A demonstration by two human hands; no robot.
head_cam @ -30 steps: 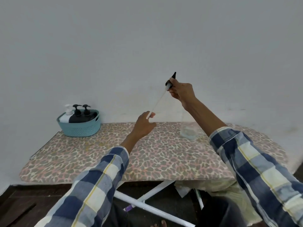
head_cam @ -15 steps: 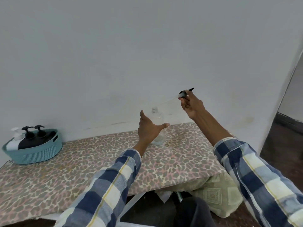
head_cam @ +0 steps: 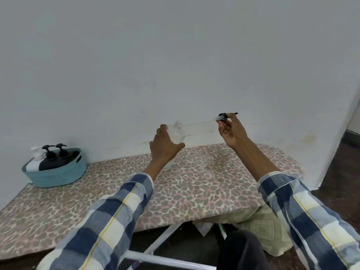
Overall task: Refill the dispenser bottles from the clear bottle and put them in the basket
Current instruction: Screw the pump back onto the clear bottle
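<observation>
While our left hand (head_cam: 165,147) wraps the clear bottle (head_cam: 176,137), our right hand (head_cam: 231,131) pinches the pump head (head_cam: 224,116), its tube (head_cam: 200,123) lying level toward the bottle neck at its left.

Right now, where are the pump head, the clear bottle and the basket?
pump head (head_cam: 224,116), head view, on its black collar pinched by the right hand.
clear bottle (head_cam: 177,133), head view, on its shoulder beside the left hand.
basket (head_cam: 58,175), head view, on its teal front wall.

Soft, even, dim light (edges bowed by wide-angle lens)
</observation>
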